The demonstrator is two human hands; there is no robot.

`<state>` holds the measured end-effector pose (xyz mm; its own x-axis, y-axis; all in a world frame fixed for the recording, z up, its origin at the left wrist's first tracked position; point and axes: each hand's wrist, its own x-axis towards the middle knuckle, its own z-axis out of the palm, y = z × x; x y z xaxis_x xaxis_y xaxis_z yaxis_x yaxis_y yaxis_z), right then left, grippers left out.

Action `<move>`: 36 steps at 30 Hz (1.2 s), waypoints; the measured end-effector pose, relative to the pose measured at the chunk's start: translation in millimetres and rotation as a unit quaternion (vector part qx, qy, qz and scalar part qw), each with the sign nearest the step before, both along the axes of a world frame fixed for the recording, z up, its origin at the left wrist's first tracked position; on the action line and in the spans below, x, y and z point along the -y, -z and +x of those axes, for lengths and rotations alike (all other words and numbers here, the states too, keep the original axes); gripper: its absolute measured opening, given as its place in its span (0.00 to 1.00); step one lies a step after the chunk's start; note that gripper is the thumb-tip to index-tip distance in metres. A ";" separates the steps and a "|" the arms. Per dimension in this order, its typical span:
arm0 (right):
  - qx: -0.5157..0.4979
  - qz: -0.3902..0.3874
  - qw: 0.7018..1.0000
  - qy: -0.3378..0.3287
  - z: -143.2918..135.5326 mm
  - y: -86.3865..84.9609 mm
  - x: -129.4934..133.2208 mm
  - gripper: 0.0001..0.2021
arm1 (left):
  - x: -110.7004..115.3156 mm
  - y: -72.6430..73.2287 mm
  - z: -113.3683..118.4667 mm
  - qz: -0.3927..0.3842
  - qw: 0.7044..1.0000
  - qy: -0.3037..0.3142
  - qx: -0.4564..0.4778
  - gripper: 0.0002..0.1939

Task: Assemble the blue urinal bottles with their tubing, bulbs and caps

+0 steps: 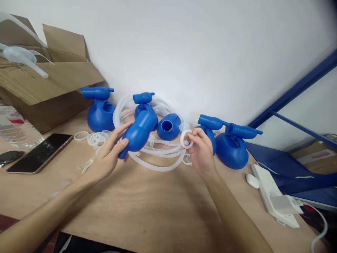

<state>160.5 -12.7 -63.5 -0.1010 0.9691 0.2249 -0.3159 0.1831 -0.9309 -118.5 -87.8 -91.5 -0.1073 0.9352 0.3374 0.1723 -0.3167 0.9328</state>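
My left hand [113,149] is closed around a blue plastic bulb-shaped tube piece [139,131], tilted with its wide end up and to the right. Between the fingertips of my right hand [201,151] is a white ring [186,139], held above the table. Behind them, a round blue container [169,127] stands with its opening facing me. Coils of clear tubing [160,167] lie under and behind both hands. More blue containers topped by similar pieces stand at the left [100,116], at centre back and at the right [233,149].
Several white rings [96,138] lie at the left near a phone [39,153] and a plastic water bottle [19,128]. An open cardboard box [52,84] stands at the back left. A power strip [273,200] and a white earbud case [252,181] are at the right.
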 end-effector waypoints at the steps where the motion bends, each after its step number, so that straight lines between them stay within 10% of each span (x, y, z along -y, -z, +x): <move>1: -0.032 -0.004 0.999 -0.015 -12.3 -9.3 -3.6 0.12 | -10.9 2.7 9.9 -0.024 0.996 0.053 0.067 0.31; 11: 0.082 0.014 0.996 0.037 -52.1 17.4 -48.5 0.22 | -38.4 35.1 15.4 -0.153 0.956 0.213 0.129 0.45; 36: 0.207 0.257 0.942 -0.060 -58.3 12.6 6.7 0.23 | -16.2 28.6 14.1 0.096 0.993 0.019 -0.071 0.34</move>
<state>102.2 -19.4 -76.1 -0.3856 0.7185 0.5788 0.0084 0.6300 -0.7765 -104.4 -71.7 -120.1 -0.0110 0.8542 0.5198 0.2826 -0.4960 0.8211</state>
